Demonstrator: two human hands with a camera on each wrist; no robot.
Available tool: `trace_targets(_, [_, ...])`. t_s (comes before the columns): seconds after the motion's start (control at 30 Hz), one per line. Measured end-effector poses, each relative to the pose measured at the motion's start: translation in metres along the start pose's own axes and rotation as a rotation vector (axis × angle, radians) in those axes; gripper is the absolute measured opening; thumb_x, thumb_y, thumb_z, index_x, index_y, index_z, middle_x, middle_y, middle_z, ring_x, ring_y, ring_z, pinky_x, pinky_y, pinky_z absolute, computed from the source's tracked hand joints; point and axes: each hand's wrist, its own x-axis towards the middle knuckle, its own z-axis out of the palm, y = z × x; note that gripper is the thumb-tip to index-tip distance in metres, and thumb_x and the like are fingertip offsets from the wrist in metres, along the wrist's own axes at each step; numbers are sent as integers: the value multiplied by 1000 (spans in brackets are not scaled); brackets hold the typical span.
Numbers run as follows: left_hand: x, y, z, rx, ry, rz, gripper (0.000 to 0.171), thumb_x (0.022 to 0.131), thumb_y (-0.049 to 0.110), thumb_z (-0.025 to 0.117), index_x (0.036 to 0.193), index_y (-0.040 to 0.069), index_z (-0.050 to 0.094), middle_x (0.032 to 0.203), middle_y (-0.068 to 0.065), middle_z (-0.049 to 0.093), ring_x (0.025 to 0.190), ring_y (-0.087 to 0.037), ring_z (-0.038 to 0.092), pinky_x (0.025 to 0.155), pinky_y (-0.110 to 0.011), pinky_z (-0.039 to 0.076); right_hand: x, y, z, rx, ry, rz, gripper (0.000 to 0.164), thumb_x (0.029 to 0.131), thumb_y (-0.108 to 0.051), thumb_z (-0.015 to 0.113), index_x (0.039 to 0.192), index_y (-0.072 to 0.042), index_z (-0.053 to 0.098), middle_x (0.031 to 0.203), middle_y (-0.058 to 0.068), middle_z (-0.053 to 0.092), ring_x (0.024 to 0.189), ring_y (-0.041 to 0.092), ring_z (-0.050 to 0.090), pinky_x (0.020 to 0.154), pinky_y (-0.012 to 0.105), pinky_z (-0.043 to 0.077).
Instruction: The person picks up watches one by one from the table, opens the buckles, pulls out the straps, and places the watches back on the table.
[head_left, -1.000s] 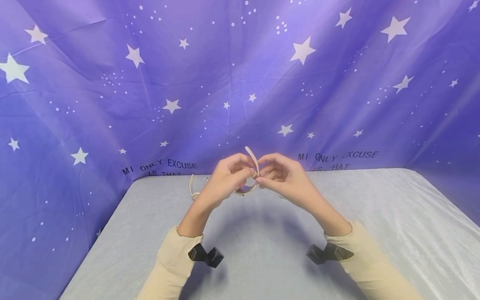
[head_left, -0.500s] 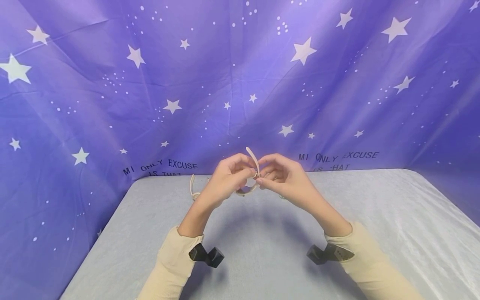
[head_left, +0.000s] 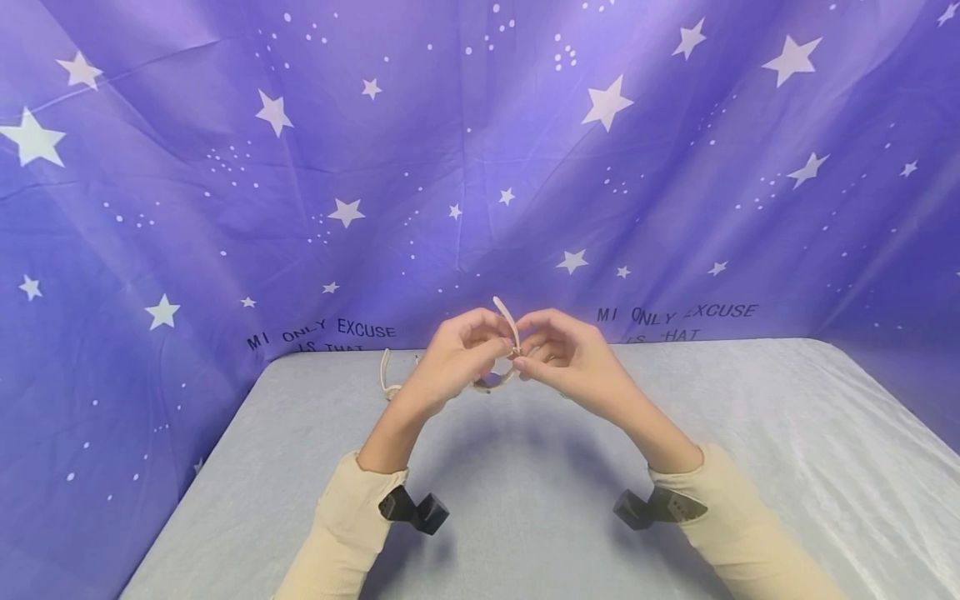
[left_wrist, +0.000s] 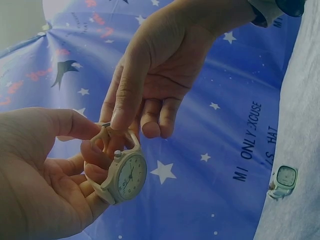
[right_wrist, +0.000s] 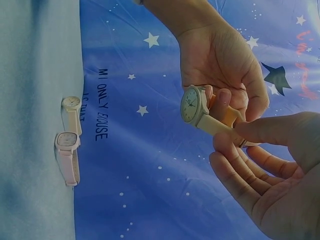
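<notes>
Held up over the table is a cream wristwatch (left_wrist: 132,176) with a round pale dial. Its strap is bent into a loop, and the strap's free end (head_left: 506,317) points upward in the head view. My left hand (head_left: 461,354) grips the watch, some fingers inside the loop, with thumb and index finger near the buckle (left_wrist: 106,126). Opposite it, my right hand (head_left: 573,354) pinches the strap at the buckle between thumb and index finger; its other fingers are loosely bent. The fingertips partly cover the buckle, so how far the strap is threaded cannot be told.
A cream round-dial watch (right_wrist: 71,103) and a pink square-dial watch (right_wrist: 67,141) stand on the table in the right wrist view. Another square-dial watch (left_wrist: 286,177) appears in the left wrist view. Behind the grey-covered table (head_left: 525,517) hangs a purple star-patterned curtain (head_left: 465,167).
</notes>
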Motion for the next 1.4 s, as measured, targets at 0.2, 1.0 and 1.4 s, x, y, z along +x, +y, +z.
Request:
trace_targets(0.2, [1, -1, 0, 2, -3, 9, 15, 91, 3, 59, 104, 0, 65, 85, -1, 64, 58, -10, 45, 51, -22, 43, 0, 0, -1, -20, -4, -4, 41, 87, 6, 72, 126, 3, 59, 104, 22, 70, 81, 14, 72, 75, 30, 64])
trace_targets(1.0, [1, -2, 1, -45, -74, 81, 24, 86, -4, 64, 111, -3, 62, 100, -11, 68, 75, -13, 65, 63, -26, 58, -1, -1, -4, -52, 21, -2, 34, 89, 3, 71, 122, 4, 63, 107, 22, 71, 80, 14, 72, 73, 32, 64])
trace_targets(1.4, [2, -2, 1, -91, -18, 105, 23, 88, -2, 66, 110, -3, 63, 103, -10, 69, 70, -10, 64, 61, -33, 60, -1, -4, -6, -76, 33, -10, 30, 91, 1, 70, 121, 2, 66, 105, 20, 72, 78, 12, 73, 70, 31, 63])
